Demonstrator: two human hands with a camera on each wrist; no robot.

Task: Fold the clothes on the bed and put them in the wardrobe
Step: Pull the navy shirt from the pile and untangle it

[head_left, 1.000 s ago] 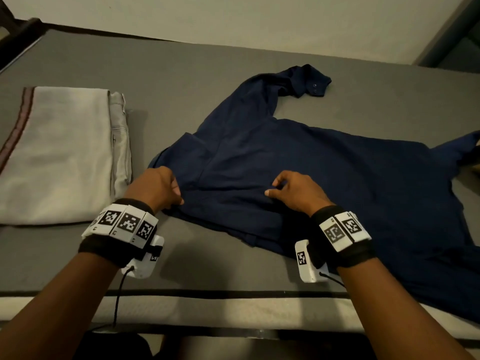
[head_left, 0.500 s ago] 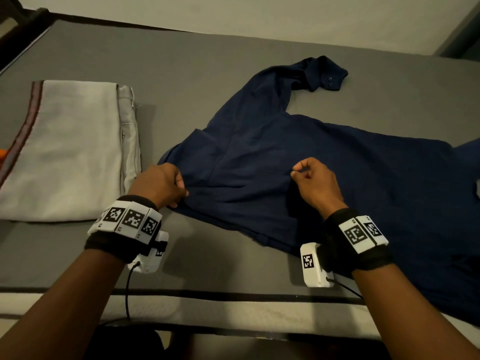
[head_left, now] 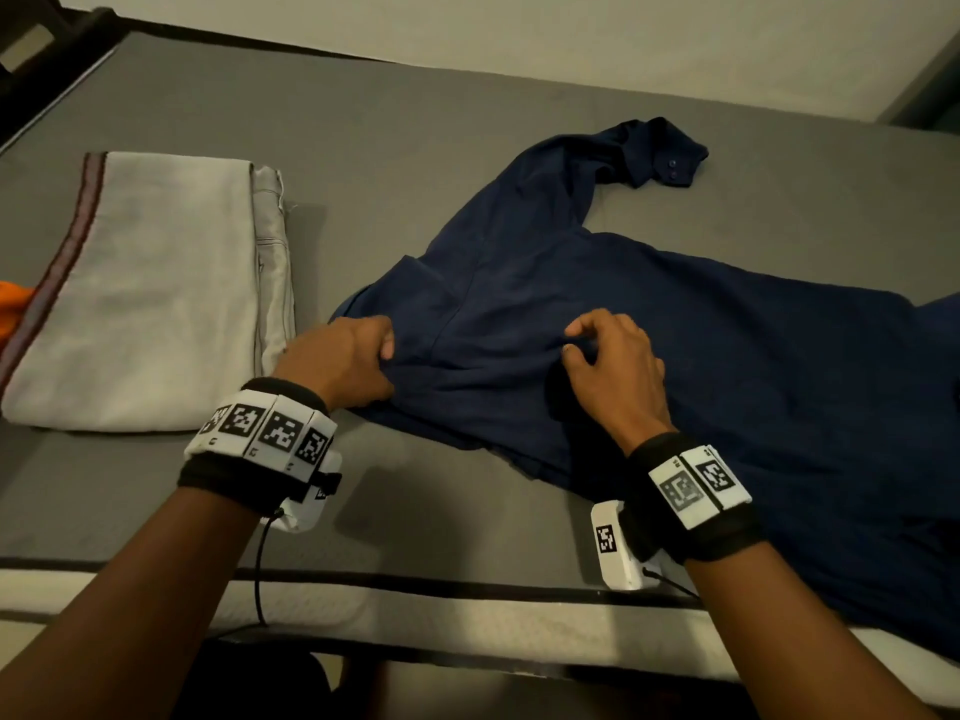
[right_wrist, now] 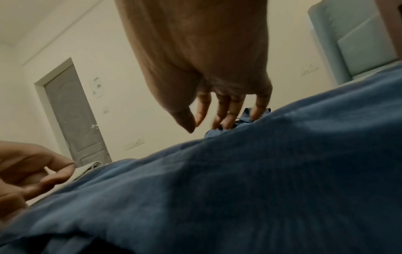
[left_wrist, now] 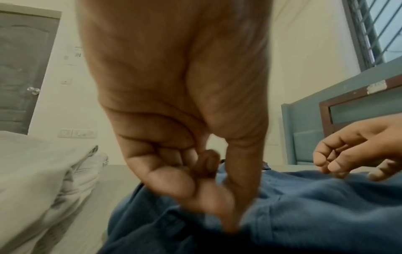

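No legible text: the wristbands (head_left: 262, 439) carry only square coded markers; a wall notice (right_wrist: 97, 87) appears too blurred to read.

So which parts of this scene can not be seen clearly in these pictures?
- Navy shirt: head view, right and lower parts cut off by the frame edge.
- Left hand: left wrist view, fingertips blurred, so the hold on the cloth is unclear.
- Orange item: head view, cut off by the left edge, partly behind the folded grey garment.
- Wardrobe: in no view.
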